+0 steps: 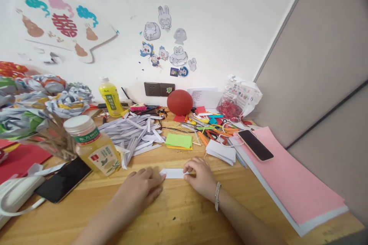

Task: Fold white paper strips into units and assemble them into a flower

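A narrow folded strip of white paper [173, 173] lies flat on the wooden table between both hands, its left end pointed. My left hand [143, 187] has its fingers curled at that end, with a fingertip pressing on the paper. At the other end, my right hand [201, 176] pinches the strip between thumb and forefinger; a beaded bracelet [217, 196] circles that wrist. Just beyond the strip sits a stack of green paper slips [179, 141]. To its right is a pile of white paper slips [220, 152].
A heap of white paper strips [135, 132] lies behind the left hand, beside a drink bottle [96, 149]. Paper flowers [66, 103] stand left above a black phone [64, 180]. Further back is a red balloon [179, 102]. Pink sheets [299, 183] under another phone [255, 144] line the right.
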### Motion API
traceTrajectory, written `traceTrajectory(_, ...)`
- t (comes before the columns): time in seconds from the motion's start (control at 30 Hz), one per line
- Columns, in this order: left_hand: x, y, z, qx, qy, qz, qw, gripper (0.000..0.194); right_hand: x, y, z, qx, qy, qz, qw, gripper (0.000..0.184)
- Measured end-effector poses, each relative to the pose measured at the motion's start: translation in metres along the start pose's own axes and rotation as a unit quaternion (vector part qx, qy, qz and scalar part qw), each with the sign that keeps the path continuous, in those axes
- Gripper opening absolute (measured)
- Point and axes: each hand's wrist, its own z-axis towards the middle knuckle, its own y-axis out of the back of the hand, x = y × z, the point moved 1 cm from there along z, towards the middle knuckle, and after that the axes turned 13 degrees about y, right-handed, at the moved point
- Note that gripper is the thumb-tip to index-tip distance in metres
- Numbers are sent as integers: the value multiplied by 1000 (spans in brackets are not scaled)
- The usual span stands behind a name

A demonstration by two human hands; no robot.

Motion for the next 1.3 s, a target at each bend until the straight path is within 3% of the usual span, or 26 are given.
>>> traceTrajectory(0.1, -3, -1, 0, -34, -7, 25, 999, 26, 0, 1, -2, -7, 34, -9, 999, 17)
traceTrajectory(0.2, -7, -8, 6, -128, -48, 36, 990, 21, 2, 2, -3, 13, 127, -53, 990, 24)
traceTrajectory(0.3, -6, -20, 13, -212, -145, 1, 966, 27, 6, 1, -2, 60, 229, -149, 960, 13)
traceTrajectory(0.43, -1, -28, 19, -256, -173, -11, 951, 24, 9, -3, 3, 57, 276, -247, 927, 8)
traceTrajectory(0.53, -2, -27, 22, -244, -153, 6, 958, 23, 11, -7, 3, 43, 276, -269, 922, 14)
traceTrajectory(0.63, -7, -24, 23, -198, -126, 30, 972, 21, 12, -8, 2, 29, 249, -233, 940, 11)
traceTrajectory(0.83, -12, -20, 28, -163, -17, -57, 985, 18, 9, -8, 1, -13, 116, -115, 987, 12)
traceTrajectory(0.93, -13, -17, 33, -131, 44, -119, 983, 17, 6, -8, 2, -20, 46, -114, 992, 12)
traceTrajectory(1.03, -15, -17, 34, -135, 95, -117, 979, 9, 7, -9, 3, -10, 34, -143, 989, 6)
traceTrajectory(1.1, -18, -20, 32, -154, 76, -71, 983, 12, 8, -11, 2, 9, 59, -193, 979, 3)
traceTrajectory(1.23, -30, -39, 21, -187, -132, -1, 973, 28, 6, -15, 1, 32, 97, -308, 946, 10)
traceTrajectory(1.3, -32, -50, 17, -195, -160, -8, 968, 40, 4, -14, 2, 26, 103, -320, 941, 9)
